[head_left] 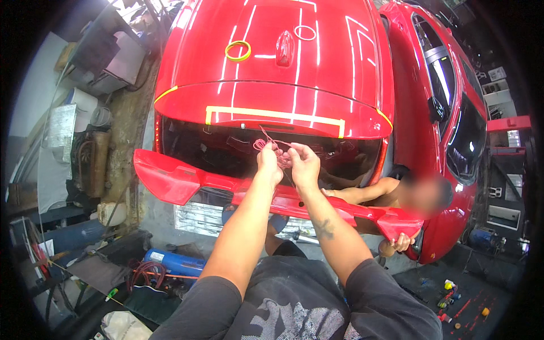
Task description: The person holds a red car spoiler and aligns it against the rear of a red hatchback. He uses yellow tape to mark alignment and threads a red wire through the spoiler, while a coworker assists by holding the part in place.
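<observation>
Above the dark rear window of the glossy red hatchback car (283,34), the left hand (270,160) and right hand (304,162) pinch a thin reddish wire bundle (266,140); fingertips are hard to make out. The wire runs up toward the yellow masking-tape strip (275,115). The long red plastic spoiler (187,178) lies crosswise below, its right end held by a co-worker's hand (403,242).

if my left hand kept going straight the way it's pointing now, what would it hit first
Most likely the thin red cord that the left hand already pinches, then the dark rear opening of the red car just beyond. Depth is hard to judge here.
</observation>
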A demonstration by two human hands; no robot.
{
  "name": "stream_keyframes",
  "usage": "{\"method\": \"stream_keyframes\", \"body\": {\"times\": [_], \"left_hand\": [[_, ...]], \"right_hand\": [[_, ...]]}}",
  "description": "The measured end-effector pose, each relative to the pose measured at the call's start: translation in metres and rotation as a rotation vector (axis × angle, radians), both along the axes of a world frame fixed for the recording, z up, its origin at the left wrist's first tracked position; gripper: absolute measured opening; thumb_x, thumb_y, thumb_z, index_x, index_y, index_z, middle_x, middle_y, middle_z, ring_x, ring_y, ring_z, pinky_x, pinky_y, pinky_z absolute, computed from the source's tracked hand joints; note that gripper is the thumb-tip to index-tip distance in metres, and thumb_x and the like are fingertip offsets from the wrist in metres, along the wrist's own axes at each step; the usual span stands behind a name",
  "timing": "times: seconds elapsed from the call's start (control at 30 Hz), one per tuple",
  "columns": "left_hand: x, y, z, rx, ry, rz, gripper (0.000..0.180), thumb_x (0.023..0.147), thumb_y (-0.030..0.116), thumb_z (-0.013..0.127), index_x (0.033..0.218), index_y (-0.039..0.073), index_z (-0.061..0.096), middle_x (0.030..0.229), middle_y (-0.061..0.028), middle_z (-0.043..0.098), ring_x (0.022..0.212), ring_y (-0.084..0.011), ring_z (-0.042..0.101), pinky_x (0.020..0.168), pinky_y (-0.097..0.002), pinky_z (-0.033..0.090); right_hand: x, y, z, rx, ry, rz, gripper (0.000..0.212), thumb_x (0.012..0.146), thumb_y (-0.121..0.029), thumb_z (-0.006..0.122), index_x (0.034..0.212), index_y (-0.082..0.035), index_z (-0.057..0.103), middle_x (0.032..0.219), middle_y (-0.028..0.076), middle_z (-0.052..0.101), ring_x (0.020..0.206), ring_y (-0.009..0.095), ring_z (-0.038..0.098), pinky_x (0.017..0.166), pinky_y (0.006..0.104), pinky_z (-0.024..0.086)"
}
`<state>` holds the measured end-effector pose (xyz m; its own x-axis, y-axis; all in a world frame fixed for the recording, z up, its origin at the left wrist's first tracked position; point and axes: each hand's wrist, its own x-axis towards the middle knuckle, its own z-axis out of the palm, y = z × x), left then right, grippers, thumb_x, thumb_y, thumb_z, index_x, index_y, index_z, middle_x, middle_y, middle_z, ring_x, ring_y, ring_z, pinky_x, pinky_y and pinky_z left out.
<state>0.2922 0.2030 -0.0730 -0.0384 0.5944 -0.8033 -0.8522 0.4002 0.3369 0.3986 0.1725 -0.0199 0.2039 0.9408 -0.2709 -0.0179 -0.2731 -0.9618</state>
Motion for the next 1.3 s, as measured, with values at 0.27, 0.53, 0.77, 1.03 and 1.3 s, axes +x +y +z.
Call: {"method": "stream_keyframes", "body": {"times": [0.27, 0.53, 0.77, 1.03, 1.3], "left_hand": [[-0.010, 0.017, 0.004, 0.108, -0.174, -0.014, 0.025, 0.106, 0.025, 0.049, 0.098, 0.010, 0.067, 0.079, -0.0087, 0.068, 0.072, -0.0320, 0.070, 0.086, -0.0489, 0.063], [-0.023, 0.010, 0.000, 0.183, -0.101, -0.115, 0.013, 0.103, 0.023, 0.054, 0.108, 0.013, 0.061, 0.069, 0.0014, 0.050, 0.058, -0.0158, 0.049, 0.070, -0.0423, 0.054], [-0.025, -0.002, -0.002, 0.368, 0.017, -0.113, 0.041, 0.107, 0.013, 0.049, 0.148, 0.008, 0.053, 0.084, -0.0050, 0.064, 0.067, -0.0171, 0.059, 0.063, -0.0374, 0.053], [-0.037, -0.008, 0.015, 0.352, 0.001, -0.199, 0.031, 0.105, 0.010, 0.049, 0.132, 0.012, 0.062, 0.092, -0.0040, 0.067, 0.075, -0.0193, 0.066, 0.071, -0.0399, 0.057], [-0.032, -0.008, 0.010, 0.399, 0.201, -0.332, 0.025, 0.105, 0.011, 0.049, 0.128, 0.012, 0.060, 0.090, -0.0008, 0.061, 0.074, -0.0139, 0.062, 0.065, -0.0334, 0.054]], "right_hand": [[0.015, -0.024, -0.017, 0.414, -0.677, 0.234, 0.017, 0.099, -0.003, 0.074, 0.115, -0.001, 0.082, 0.111, 0.017, 0.082, 0.099, 0.030, 0.081, 0.091, 0.0391, 0.062], [0.015, -0.016, 0.003, 0.426, -0.667, 0.220, 0.020, 0.101, -0.007, 0.072, 0.119, -0.002, 0.080, 0.109, 0.018, 0.079, 0.100, 0.033, 0.078, 0.088, 0.0438, 0.061], [-0.010, 0.073, 0.035, -0.141, -0.490, 0.565, 0.025, 0.103, -0.017, 0.072, 0.092, 0.004, 0.078, 0.075, 0.013, 0.077, 0.057, 0.020, 0.074, 0.062, 0.0372, 0.061], [-0.024, 0.087, 0.007, -0.411, -0.025, 0.470, 0.023, 0.115, -0.021, 0.061, 0.102, -0.003, 0.066, 0.070, 0.001, 0.058, 0.046, 0.013, 0.050, 0.042, 0.0322, 0.043], [-0.040, 0.082, -0.004, -0.385, 0.272, 0.173, 0.022, 0.116, -0.027, 0.061, 0.109, -0.007, 0.065, 0.079, 0.004, 0.067, 0.050, 0.011, 0.054, 0.043, 0.0295, 0.042]]}}
